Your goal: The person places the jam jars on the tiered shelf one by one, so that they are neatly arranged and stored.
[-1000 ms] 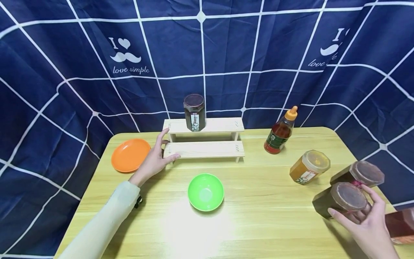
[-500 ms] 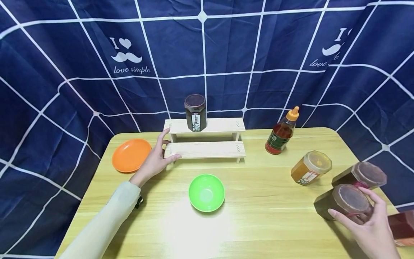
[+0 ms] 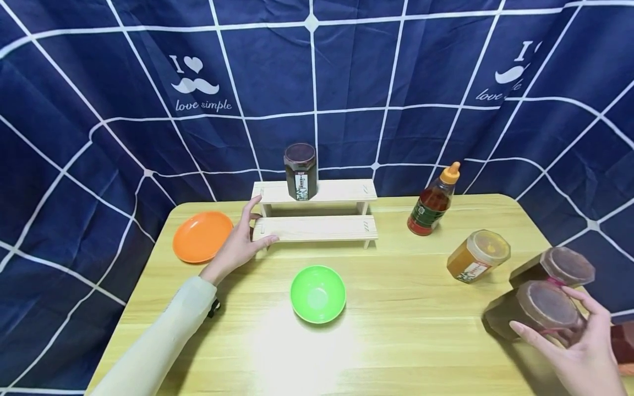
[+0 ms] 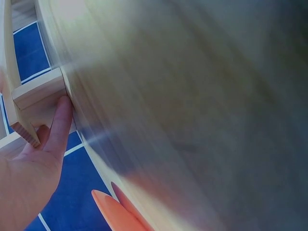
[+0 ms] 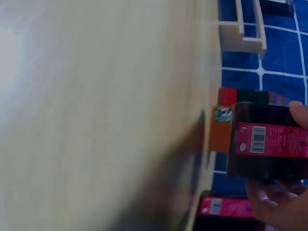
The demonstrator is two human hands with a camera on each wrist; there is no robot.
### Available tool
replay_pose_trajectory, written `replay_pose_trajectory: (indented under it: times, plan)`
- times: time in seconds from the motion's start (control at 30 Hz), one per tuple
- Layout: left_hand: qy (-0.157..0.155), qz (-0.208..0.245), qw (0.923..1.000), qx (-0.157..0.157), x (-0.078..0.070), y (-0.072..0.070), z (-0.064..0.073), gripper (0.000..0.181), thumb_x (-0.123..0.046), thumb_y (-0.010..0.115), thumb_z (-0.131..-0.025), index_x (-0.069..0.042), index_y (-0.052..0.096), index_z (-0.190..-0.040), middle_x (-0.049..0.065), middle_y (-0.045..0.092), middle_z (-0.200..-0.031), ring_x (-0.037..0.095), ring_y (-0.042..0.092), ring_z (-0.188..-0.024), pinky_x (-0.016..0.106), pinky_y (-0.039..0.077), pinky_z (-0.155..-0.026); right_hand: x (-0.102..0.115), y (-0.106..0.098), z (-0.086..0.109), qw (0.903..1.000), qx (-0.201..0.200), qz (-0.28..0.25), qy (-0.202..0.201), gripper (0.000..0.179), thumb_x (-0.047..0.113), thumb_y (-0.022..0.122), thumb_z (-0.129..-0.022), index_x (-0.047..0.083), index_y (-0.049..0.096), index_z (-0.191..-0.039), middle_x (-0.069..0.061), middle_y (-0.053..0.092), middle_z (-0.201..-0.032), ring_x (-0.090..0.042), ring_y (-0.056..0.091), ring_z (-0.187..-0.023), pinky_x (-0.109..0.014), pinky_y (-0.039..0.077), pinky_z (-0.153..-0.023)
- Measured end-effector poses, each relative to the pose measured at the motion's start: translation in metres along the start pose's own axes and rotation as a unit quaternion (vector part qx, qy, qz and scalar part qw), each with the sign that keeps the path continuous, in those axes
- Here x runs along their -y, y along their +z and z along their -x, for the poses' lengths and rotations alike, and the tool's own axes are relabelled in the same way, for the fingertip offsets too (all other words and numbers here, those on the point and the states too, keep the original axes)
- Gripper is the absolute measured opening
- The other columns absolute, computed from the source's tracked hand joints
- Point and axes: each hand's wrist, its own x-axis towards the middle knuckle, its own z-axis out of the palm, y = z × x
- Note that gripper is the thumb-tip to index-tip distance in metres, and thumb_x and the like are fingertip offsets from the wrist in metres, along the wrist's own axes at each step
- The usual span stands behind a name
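At the table's right side my right hand (image 3: pixel 581 349) grips a dark octagonal jar (image 3: pixel 542 305) near its lid, thumb on one side and fingers on the other. In the right wrist view its red barcode label (image 5: pixel 274 139) faces the camera, and its base appears slightly off the table. Just behind stands another dark jar (image 3: pixel 559 267). My left hand (image 3: pixel 238 245) holds the left end of the two-tier wooden stand (image 3: pixel 317 228), its thumb at the lower step's front. A dark jar (image 3: pixel 301 171) stands upright on the upper step.
A green bowl (image 3: pixel 318 294) sits mid-table, an orange plate (image 3: pixel 202 236) at the left. An amber jar (image 3: pixel 477 256) and a sauce bottle (image 3: pixel 434 199) with an orange cap stand right of the stand. A reddish jar (image 3: pixel 623 344) is cut off at the right edge.
The right hand and its dark jar have shifted slightly right, and more of the reddish jar is now hidden. My left hand keeps its hold on the stand.
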Motion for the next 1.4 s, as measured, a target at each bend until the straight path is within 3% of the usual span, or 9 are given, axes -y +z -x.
replay_pose_trajectory:
  times: [0.17,0.3,0.47,0.53,0.7,0.8,1.0,1.23,1.4]
  plan:
    - [-0.002,-0.004,1.0000,0.001,0.000,0.000,-0.001,0.111,-0.029,0.090,-0.095,-0.037,0.012,-0.174,0.026,0.056,-0.148,0.038,0.068,-0.099,0.055,0.050,-0.091,0.013,0.013,-0.002,0.9989,0.031,0.014,-0.033,0.113,-0.049,0.065,-0.064,0.001,0.033,-0.161,-0.008,0.054,-0.142,-0.006,0.074,-0.092,-0.015,0.056,-0.076]
    - [-0.006,-0.011,0.9999,0.001,0.000,0.000,-0.002,0.111,-0.030,0.090,-0.095,-0.040,0.011,-0.173,0.024,0.056,-0.149,0.037,0.067,-0.101,0.054,0.050,-0.091,0.022,0.022,-0.003,0.9978,0.042,0.042,-0.030,0.113,-0.047,0.069,-0.063,0.002,0.036,-0.159,-0.008,0.056,-0.137,-0.007,0.072,-0.085,-0.014,0.055,-0.077]
    - [-0.003,-0.014,0.9999,-0.001,0.001,0.000,-0.002,0.112,-0.030,0.090,-0.095,-0.040,0.010,-0.174,0.024,0.057,-0.149,0.039,0.067,-0.104,0.056,0.050,-0.093,0.029,0.034,-0.004,0.9767,0.047,0.204,-0.049,0.121,-0.039,0.079,-0.064,0.012,0.034,-0.163,0.000,0.057,-0.135,0.000,0.068,-0.094,-0.010,0.051,-0.084]
    - [-0.001,-0.015,0.9999,-0.002,0.001,0.000,-0.003,0.112,-0.029,0.090,-0.096,-0.039,0.010,-0.174,0.025,0.057,-0.149,0.040,0.067,-0.106,0.058,0.049,-0.094,0.033,0.041,-0.006,0.9717,0.051,0.223,-0.058,0.121,-0.038,0.080,-0.063,0.010,0.033,-0.164,-0.001,0.058,-0.137,-0.001,0.067,-0.101,-0.010,0.050,-0.086]
    - [-0.001,-0.013,0.9999,0.003,0.001,0.001,-0.003,0.112,-0.030,0.089,-0.096,-0.039,0.009,-0.174,0.025,0.056,-0.150,0.042,0.065,-0.114,0.059,0.049,-0.097,0.042,0.054,-0.014,0.9760,0.077,0.187,-0.080,0.122,-0.041,0.078,-0.060,0.002,0.031,-0.164,-0.010,0.058,-0.137,-0.006,0.068,-0.111,-0.012,0.050,-0.093]
    - [-0.002,-0.012,0.9999,0.004,0.001,0.001,-0.004,0.112,-0.030,0.089,-0.096,-0.040,0.009,-0.174,0.025,0.056,-0.150,0.043,0.064,-0.118,0.061,0.048,-0.099,0.048,0.061,-0.021,0.9677,0.085,0.219,-0.092,0.123,-0.039,0.081,-0.060,0.003,0.031,-0.164,-0.010,0.055,-0.140,-0.005,0.068,-0.113,-0.012,0.049,-0.094]
    - [0.000,-0.014,0.9999,0.003,0.002,0.001,-0.004,0.113,-0.031,0.089,-0.096,-0.041,0.008,-0.174,0.026,0.055,-0.151,0.044,0.061,-0.126,0.063,0.046,-0.103,0.057,0.072,-0.035,0.9648,0.103,0.222,-0.097,0.118,-0.037,0.083,-0.062,0.000,0.032,-0.163,-0.009,0.058,-0.140,-0.005,0.069,-0.114,-0.012,0.051,-0.092]
    - [-0.008,-0.015,0.9999,0.002,0.004,0.001,-0.003,0.113,-0.031,0.089,-0.096,-0.044,0.008,-0.173,0.023,0.056,-0.149,0.040,0.066,-0.108,0.057,0.050,-0.095,0.067,0.093,-0.058,0.9767,0.114,0.159,-0.088,0.112,-0.036,0.081,-0.069,0.004,0.034,-0.163,-0.007,0.065,-0.139,-0.006,0.070,-0.116,-0.014,0.051,-0.095]
    - [-0.005,-0.017,0.9999,0.000,0.004,0.000,-0.002,0.113,-0.031,0.089,-0.096,-0.044,0.007,-0.174,0.023,0.057,-0.148,0.038,0.066,-0.102,0.054,0.051,-0.092,0.070,0.108,-0.074,0.9815,0.100,0.142,-0.080,0.108,-0.032,0.081,-0.074,0.009,0.035,-0.162,-0.006,0.067,-0.136,-0.008,0.072,-0.107,-0.014,0.053,-0.087]
